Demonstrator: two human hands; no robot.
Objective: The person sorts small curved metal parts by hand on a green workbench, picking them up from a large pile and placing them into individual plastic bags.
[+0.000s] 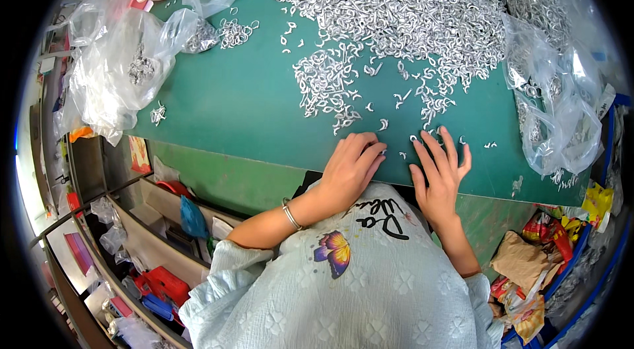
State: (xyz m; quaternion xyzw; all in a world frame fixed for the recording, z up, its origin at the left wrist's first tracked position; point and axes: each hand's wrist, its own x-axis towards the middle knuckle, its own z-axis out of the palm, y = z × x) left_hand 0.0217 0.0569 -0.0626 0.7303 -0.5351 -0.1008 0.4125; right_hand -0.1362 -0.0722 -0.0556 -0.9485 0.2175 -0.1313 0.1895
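My left hand (353, 167) is at the table's near edge with its fingers curled together. A tiny pale glint shows at its fingertips, too small to name. My right hand (439, 174) rests on the green table with fingers spread. Its fingertips touch down beside a few loose silver curved metal pieces (414, 138). Just ahead of the hands lies a small heap of the same pieces (323, 81). Beyond it spreads a large pile of small hook-like silver metal parts (403, 9). One curved piece (383, 124) lies alone in front of my left hand.
Clear plastic bags (112, 78) stand at the left, next to a small group of ring-like parts (236, 33). More plastic bags of metal parts (561, 111) sit at the right edge. Below left is a shelf with a red box (162, 285); snack packets (551, 233) lie lower right.
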